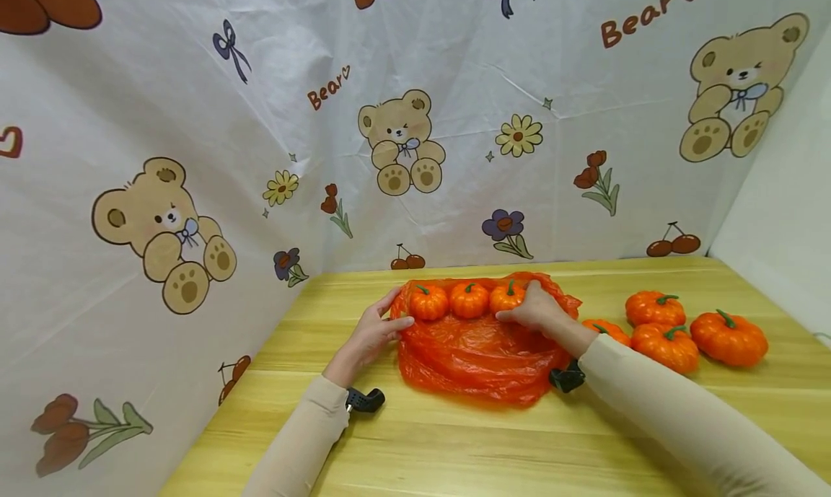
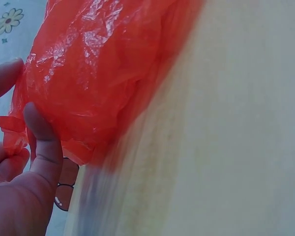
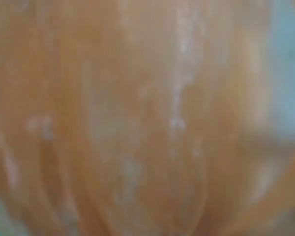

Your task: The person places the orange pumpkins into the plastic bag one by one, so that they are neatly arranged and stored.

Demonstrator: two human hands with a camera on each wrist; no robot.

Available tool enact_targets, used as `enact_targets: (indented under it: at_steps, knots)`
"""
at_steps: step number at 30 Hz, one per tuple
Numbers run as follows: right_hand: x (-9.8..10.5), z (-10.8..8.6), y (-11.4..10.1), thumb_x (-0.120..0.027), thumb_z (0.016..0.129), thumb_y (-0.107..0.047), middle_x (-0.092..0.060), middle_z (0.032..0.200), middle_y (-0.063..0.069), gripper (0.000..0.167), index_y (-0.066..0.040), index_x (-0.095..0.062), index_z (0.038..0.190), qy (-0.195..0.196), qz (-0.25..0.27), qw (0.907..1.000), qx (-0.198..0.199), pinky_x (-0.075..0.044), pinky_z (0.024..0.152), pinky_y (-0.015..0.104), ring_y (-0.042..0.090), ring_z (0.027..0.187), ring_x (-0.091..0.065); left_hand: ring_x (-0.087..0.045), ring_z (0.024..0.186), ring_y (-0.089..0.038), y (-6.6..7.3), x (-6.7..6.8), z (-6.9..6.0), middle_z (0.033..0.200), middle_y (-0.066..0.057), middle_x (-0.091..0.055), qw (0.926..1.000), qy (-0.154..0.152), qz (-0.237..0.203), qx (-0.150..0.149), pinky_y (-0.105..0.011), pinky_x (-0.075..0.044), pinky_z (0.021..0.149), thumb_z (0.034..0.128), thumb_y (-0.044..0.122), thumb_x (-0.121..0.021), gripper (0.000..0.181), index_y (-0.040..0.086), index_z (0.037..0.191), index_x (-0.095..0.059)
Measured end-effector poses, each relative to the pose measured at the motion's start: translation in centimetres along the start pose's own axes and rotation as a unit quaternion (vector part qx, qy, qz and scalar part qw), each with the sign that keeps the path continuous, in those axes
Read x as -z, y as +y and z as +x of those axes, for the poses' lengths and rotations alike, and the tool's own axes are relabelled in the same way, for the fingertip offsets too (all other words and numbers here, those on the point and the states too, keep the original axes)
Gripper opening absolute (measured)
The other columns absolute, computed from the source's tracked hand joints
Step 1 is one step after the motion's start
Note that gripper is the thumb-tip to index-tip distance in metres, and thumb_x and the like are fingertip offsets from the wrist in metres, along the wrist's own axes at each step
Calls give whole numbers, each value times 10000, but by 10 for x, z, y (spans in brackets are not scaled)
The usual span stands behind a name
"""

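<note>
A crumpled red-orange plastic bag (image 1: 470,371) lies on the table with its mouth spread. Three small pumpkins sit in a row in its opening: a left pumpkin (image 1: 428,304), a middle pumpkin (image 1: 469,301) and a right pumpkin (image 1: 506,298). My left hand (image 1: 371,332) holds the bag's left edge; in the left wrist view, thumb and fingers lie around the thin plastic (image 2: 88,64). My right hand (image 1: 542,312) reaches over the bag's right side and grips the right pumpkin, thumb in front. Blurred orange film (image 3: 137,108) fills the right wrist view, hiding the fingers there.
Right of the bag stand several more pumpkins: one by the right forearm (image 1: 607,331), a back one (image 1: 654,309), a front one (image 1: 665,347) and a larger one (image 1: 728,338). Behind the wooden table (image 1: 454,446) hangs a bear-print sheet (image 1: 454,216); a white wall (image 1: 785,216) borders the right.
</note>
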State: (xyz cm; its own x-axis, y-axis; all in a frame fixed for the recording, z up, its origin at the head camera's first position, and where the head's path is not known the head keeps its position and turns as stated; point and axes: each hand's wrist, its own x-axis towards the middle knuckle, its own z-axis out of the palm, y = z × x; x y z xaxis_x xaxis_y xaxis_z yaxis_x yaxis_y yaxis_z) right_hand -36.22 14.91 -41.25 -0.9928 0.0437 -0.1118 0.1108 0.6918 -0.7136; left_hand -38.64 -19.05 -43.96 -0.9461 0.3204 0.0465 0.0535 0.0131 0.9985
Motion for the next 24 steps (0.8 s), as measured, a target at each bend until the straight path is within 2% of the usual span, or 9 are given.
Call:
enact_targets:
  at_steps: [5, 11, 17, 24]
  knots:
    - [4, -3, -1, -852, 834, -343, -482, 1352, 350, 1071, 141, -166, 1499, -93, 11, 9999, 101, -536, 989, 486, 389, 1085, -558, -619, 1029, -176, 1, 1, 0, 1679, -119, -303, 10000, -25, 20, -17, -229, -579, 721, 934, 41, -726, 851, 175, 1644, -277]
    - [12, -6, -2, -820, 874, -344, -443, 1395, 341, 1057, 109, -139, 1543, -414, 224, 9988, 157, -603, 738, 337, 363, 1058, -571, -627, 969, -154, 2, 2, -1, 1674, -130, -313, 9999, -88, 19, -49, -224, -570, 698, 938, 38, -723, 855, 170, 1648, -265]
    - [21, -10, -8, -807, 887, -333, -390, 1468, 359, 1030, 78, -152, 1567, -622, 118, 9977, 221, -623, 756, 358, 384, 1117, -561, -628, 935, -146, 1, 3, -1, 1668, -138, -321, 10000, -66, 47, -52, -224, -566, 689, 937, 38, -720, 843, 180, 1644, -281]
    - [32, -19, -15, -810, 881, -309, -422, 1468, 350, 976, 72, -222, 1559, -641, 49, 9968, 471, -606, 772, 360, 374, 1087, -579, -629, 967, -150, 1, 3, 0, 1681, -144, -293, 9999, -119, -2, -52, -226, -574, 696, 944, 39, -715, 853, 160, 1651, -253]
